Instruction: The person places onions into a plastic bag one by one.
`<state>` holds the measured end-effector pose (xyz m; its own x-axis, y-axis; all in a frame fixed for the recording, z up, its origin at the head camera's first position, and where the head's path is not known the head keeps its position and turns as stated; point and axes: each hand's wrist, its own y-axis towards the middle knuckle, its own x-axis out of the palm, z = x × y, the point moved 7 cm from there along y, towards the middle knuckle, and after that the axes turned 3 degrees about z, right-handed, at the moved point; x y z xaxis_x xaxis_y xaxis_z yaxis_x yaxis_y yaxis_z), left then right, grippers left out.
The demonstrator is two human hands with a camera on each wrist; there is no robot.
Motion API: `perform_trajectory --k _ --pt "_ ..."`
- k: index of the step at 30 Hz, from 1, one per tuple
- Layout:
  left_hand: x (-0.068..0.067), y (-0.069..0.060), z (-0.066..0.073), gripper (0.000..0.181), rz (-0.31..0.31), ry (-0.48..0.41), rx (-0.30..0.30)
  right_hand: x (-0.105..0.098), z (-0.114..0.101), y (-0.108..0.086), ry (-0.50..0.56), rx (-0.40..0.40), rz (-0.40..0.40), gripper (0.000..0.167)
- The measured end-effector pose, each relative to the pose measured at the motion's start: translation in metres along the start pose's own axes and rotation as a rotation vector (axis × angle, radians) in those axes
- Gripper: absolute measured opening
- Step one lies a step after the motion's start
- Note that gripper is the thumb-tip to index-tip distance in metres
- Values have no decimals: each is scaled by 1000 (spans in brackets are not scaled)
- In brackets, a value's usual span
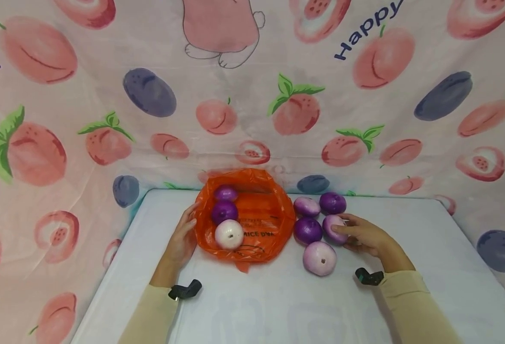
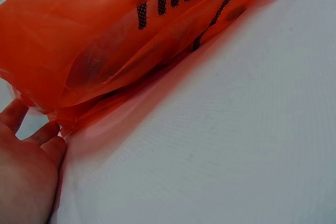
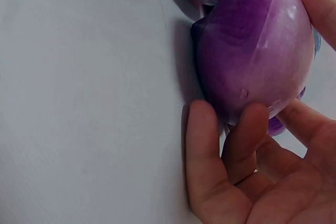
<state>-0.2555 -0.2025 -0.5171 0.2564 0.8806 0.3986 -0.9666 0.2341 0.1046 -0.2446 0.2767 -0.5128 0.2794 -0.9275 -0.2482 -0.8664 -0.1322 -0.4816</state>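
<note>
Fingers of my left hand (image 1: 185, 238) rest against the left side of an open orange plastic bag (image 1: 273, 248). In the left wrist view the fingertips (image 2: 52, 129) touch the bag's lower corner. Inside the bag sit two purple onions and a white onion (image 1: 229, 235) in a row along its left side. My right hand (image 1: 368, 236) holds a light purple onion (image 1: 332, 229) with thumb and fingers around it, right of the bag. Close beside it are a dark purple onion (image 1: 307, 231), another dark one (image 1: 333, 203), a pale one (image 1: 306, 207) and a pale onion nearer me (image 1: 319, 258).
A white table (image 1: 256, 310) lies under everything. Behind it and at both sides hangs a pink cloth (image 1: 243, 95) printed with fruit. Black wrist mounts (image 1: 186, 289) sit at both sleeves.
</note>
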Motion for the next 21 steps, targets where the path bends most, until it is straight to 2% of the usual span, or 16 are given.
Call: perform_trajectory --k 14,21 --pt "0 1 1 56 22 21 -8 2 -7 -8 42 -9 -8 82" --pt "2 0 2 58 31 15 -14 6 -21 -13 44 -58 9 81"
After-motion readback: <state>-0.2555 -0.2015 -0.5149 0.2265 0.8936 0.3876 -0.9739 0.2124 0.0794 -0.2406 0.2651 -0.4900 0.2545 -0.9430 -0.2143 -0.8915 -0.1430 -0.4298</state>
